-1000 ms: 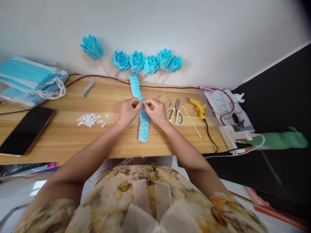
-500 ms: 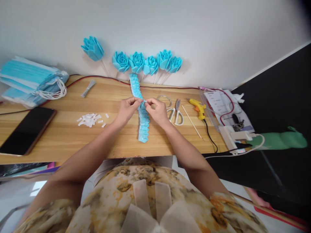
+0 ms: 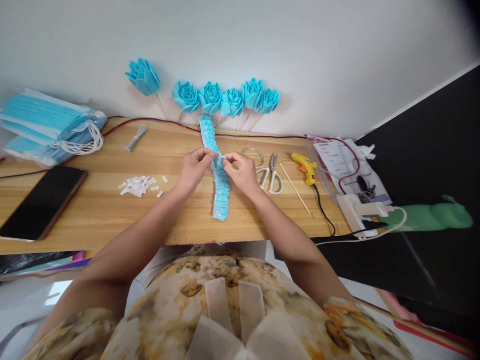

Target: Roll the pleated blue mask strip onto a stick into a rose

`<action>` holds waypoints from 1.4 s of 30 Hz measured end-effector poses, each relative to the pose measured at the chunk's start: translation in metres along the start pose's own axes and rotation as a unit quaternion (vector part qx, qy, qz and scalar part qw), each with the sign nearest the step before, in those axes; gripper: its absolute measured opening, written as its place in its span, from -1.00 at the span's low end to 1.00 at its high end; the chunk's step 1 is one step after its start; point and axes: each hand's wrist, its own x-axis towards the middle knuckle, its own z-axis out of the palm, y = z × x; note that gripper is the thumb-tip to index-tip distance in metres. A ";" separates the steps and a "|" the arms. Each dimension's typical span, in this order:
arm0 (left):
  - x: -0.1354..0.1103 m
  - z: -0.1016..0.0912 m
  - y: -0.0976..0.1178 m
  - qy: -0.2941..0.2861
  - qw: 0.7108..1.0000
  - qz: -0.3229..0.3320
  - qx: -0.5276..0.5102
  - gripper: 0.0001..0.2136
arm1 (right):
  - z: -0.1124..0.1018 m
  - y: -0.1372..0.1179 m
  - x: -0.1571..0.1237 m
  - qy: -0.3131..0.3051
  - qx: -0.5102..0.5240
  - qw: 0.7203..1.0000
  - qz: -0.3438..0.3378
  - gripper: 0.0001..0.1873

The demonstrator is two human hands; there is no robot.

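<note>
**Both hands pinch a small pale piece above a blue folded row**

The left hand (image 3: 197,167) is drawn nearly closed, thumb and index finger brought together at their tips, the other fingers curled in. The right hand (image 3: 242,170) mirrors it, its thumb and forefinger also meeting in a tight pinch. Between the two sets of fingertips, which stand only slightly apart, is a small pale piece (image 3: 221,157), held at either end; it is so tiny here that its exact shape is hard to make out.

Directly beneath the fingertips, a row of light-blue folded pieces (image 3: 221,195) lies on the bench (image 3: 112,215), running away from the person beyond the hands and back toward the body on the near side.

Just beside the right hand lie a ring-shaped item (image 3: 261,152) and white-handled scissors (image 3: 276,181); farther right of it come a thin stick (image 3: 295,190) and a yellow glue gun (image 3: 306,167). Left of the left hand is a scatter of small white pieces (image 3: 138,186), with a bundle of grey ties (image 3: 136,138) beyond them and a dark phone (image 3: 43,202) well apart to the left. Beyond both hands, blue flowers (image 3: 210,97) on stems stand against the wall.
</note>
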 end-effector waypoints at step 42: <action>0.002 0.000 0.009 0.010 0.994 -0.058 -0.089 -0.93 | -0.005 -0.004 -0.001 0.066 -0.089 0.990 -0.087 -0.82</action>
